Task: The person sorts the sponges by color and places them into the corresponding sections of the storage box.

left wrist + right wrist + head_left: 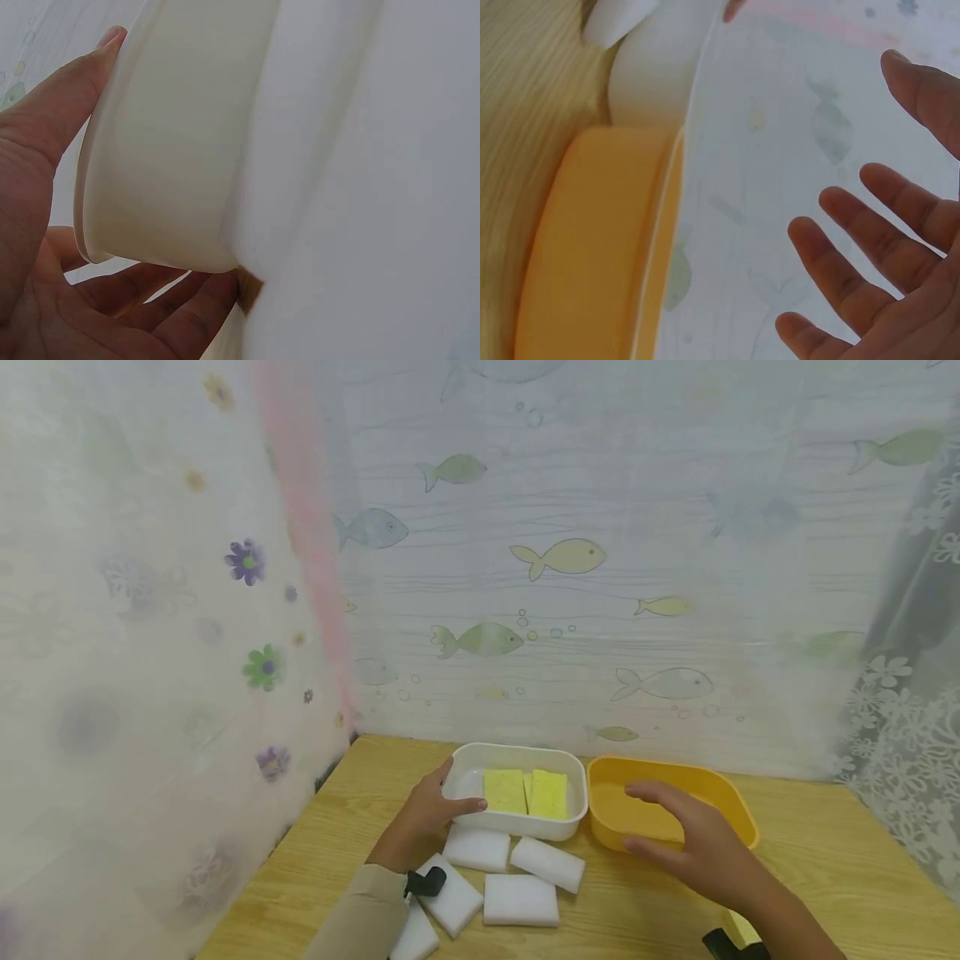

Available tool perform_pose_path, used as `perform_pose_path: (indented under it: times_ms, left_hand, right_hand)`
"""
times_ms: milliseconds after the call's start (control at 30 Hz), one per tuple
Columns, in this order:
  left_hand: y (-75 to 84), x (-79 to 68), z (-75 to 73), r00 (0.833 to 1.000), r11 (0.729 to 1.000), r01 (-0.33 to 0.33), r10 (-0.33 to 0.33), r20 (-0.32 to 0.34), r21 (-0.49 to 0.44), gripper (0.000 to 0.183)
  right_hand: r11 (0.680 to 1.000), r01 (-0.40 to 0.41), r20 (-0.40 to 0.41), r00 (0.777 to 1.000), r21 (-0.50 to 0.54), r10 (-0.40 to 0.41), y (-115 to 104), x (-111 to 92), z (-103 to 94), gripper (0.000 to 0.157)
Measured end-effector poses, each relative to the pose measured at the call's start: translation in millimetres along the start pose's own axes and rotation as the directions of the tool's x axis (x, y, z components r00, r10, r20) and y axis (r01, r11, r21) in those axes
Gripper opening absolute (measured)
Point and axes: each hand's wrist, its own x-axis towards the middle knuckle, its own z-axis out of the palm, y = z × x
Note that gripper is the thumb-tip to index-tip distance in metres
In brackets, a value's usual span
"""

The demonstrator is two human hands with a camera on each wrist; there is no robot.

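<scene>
A white plastic container (540,828) holds yellow sponges (504,791) in its middle and right part. My left hand (429,810) grips the container's left end, its thumb at the front rim; the left wrist view shows the fingers (180,315) round the outer wall. Beside it on the right is an orange plastic container (720,785). My right hand (701,843) is over the orange container's front right side, thumb and fingers spread apart with nothing between them. In the right wrist view its fingers (840,270) are extended, apart from the orange wall.
Several white sponge blocks (521,900) lie on the wooden table (300,860) in front of the white container. A yellow piece (741,928) shows partly behind my right wrist. Curtains printed with fish (562,557) and flowers (246,562) hang at the back and left.
</scene>
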Motion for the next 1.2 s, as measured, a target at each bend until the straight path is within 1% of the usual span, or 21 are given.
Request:
perform_pose_path:
  times_ms: [167, 267, 333, 433, 533, 567, 600, 667, 700, 767, 800, 867, 933, 967, 1000, 1033, 1067, 1133, 1167, 1200]
  left_hand:
    - [1.5, -3.6, -0.7, 1.000, 1.000, 0.006, -0.006, -0.006, -0.016, 0.119]
    - [0.5, -3.6, -0.6, 1.000, 1.000, 0.005, -0.005, -0.003, -0.015, 0.119]
    - [-0.8, -3.2, 0.0, 1.000, 1.000, 0.009, -0.009, 0.007, -0.022, 0.119]
    - [-1.6, -3.4, 0.7, 1.000, 0.999, 0.012, -0.012, 0.018, -0.048, 0.118]
    - [-0.2, -4.2, 0.5, 0.999, 0.996, 0.013, -0.011, 0.031, -0.084, 0.119]
    - [0.3, -4.8, 0.4, 0.999, 0.995, 0.015, -0.012, 0.033, -0.097, 0.119]
    - [0.8, -5.2, 0.2, 0.999, 0.993, 0.019, -0.015, 0.037, -0.116, 0.120]
    - [1.2, -5.8, -0.1, 0.999, 0.989, 0.026, -0.020, 0.045, -0.144, 0.120]
    - [1.3, -5.7, -0.2, 0.999, 0.987, 0.029, -0.022, 0.048, -0.155, 0.120]
    - [0.7, -5.5, -0.1, 0.998, 0.985, 0.035, -0.027, 0.048, -0.167, 0.120]
    - [0.3, -4.7, -0.1, 0.999, 0.988, 0.031, -0.025, 0.042, -0.152, 0.119]
    - [-0.5, -2.8, 0.1, 1.000, 0.995, 0.023, -0.022, 0.017, -0.097, 0.119]
    - [-0.8, -1.0, 0.4, 1.000, 0.999, 0.024, -0.024, -0.013, -0.036, 0.120]
    - [-0.9, 0.0, 0.6, 0.999, 1.000, 0.023, -0.024, -0.026, -0.005, 0.121]
    - [-1.1, 1.1, 0.9, 0.999, 1.000, 0.021, -0.021, -0.036, 0.022, 0.121]
    - [-1.3, 1.7, 1.1, 0.999, 0.999, 0.022, -0.021, -0.039, 0.030, 0.121]
    - [-1.5, 2.0, 1.2, 0.999, 0.999, 0.025, -0.023, -0.038, 0.032, 0.122]
    - [-2.4, 2.5, 1.2, 0.999, 1.000, 0.030, -0.030, -0.017, -0.001, 0.122]
    - [-3.2, 2.7, 1.2, 1.000, 0.999, 0.028, -0.028, -0.006, -0.019, 0.122]
    - [-3.7, 2.8, 1.0, 1.000, 0.999, 0.025, -0.025, 0.004, -0.034, 0.122]
  right_hand:
    - [0.997, -0.073, -0.013, 0.997, 0.010, 0.073, 13, -20, -8.8, 0.055]
    - [0.991, -0.126, -0.001, 0.992, 0.046, 0.126, 23, -33, -15.7, 0.052]
    - [0.983, -0.166, 0.013, 0.986, 0.077, 0.166, 33, -42, -21.4, 0.050]
    - [0.959, -0.256, 0.049, 0.966, 0.118, 0.252, 51, -57, -31.0, 0.049]
    - [0.921, -0.362, 0.126, 0.930, 0.144, 0.345, 73, -71, -40.5, 0.049]
    - [0.906, -0.399, 0.161, 0.912, 0.142, 0.376, 80, -76, -43.4, 0.050]
    - [0.886, -0.440, 0.199, 0.890, 0.148, 0.409, 88, -80, -46.1, 0.051]
    - [0.853, -0.501, 0.278, 0.848, 0.145, 0.451, 104, -89, -51.2, 0.054]
    - [0.840, -0.522, 0.313, 0.830, 0.146, 0.462, 112, -93, -53.4, 0.056]
    - [0.797, -0.580, 0.385, 0.783, 0.170, 0.488, 126, -101, -57.5, 0.061]
    - [0.772, -0.605, 0.419, 0.762, 0.194, 0.493, 133, -104, -59.3, 0.062]
    - [0.734, -0.635, 0.479, 0.736, 0.240, 0.479, 146, -111, -62.0, 0.063]
    - [0.691, -0.662, 0.530, 0.712, 0.290, 0.460, 156, -116, -63.4, 0.061]
    - [0.670, -0.672, 0.549, 0.705, 0.314, 0.449, 161, -119, -63.9, 0.060]
    - [0.662, -0.673, 0.565, 0.702, 0.329, 0.433, 165, -121, -64.2, 0.059]
    - [0.651, -0.675, 0.585, 0.698, 0.346, 0.413, 167, -122, -64.2, 0.056]
    - [0.650, -0.671, 0.601, 0.698, 0.357, 0.390, 170, -123, -64.0, 0.055]
    - [0.641, -0.667, 0.629, 0.695, 0.381, 0.349, 172, -124, -62.9, 0.052]
    - [0.643, -0.661, 0.640, 0.694, 0.386, 0.330, 172, -124, -61.7, 0.052]
    - [0.654, -0.646, 0.649, 0.699, 0.393, 0.300, 172, -123, -60.3, 0.050]
